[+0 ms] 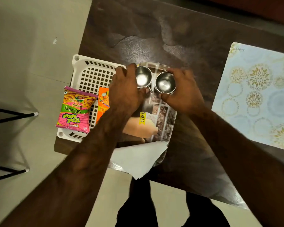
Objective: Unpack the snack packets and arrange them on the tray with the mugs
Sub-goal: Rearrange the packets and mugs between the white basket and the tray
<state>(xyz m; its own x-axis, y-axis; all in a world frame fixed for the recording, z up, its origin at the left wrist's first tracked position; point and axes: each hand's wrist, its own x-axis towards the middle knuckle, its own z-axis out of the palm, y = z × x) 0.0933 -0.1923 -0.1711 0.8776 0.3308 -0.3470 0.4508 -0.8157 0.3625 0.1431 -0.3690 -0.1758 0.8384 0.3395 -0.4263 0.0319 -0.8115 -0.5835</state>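
Observation:
Two empty steel mugs stand side by side at the far end of a printed tray (162,122). My left hand (126,90) wraps around the left mug (143,77). My right hand (182,90) grips the right mug (165,82) from its right side. A pink and green snack packet (76,109) lies on a white perforated basket (92,76) to the left of the tray. An orange packet (102,104) lies beside it, partly hidden under my left forearm.
A white paper napkin (138,159) sticks out from the tray's near edge. A pale blue patterned placemat (259,95) lies at the right of the dark table (154,33). Black stool legs (11,115) stand on the floor at left.

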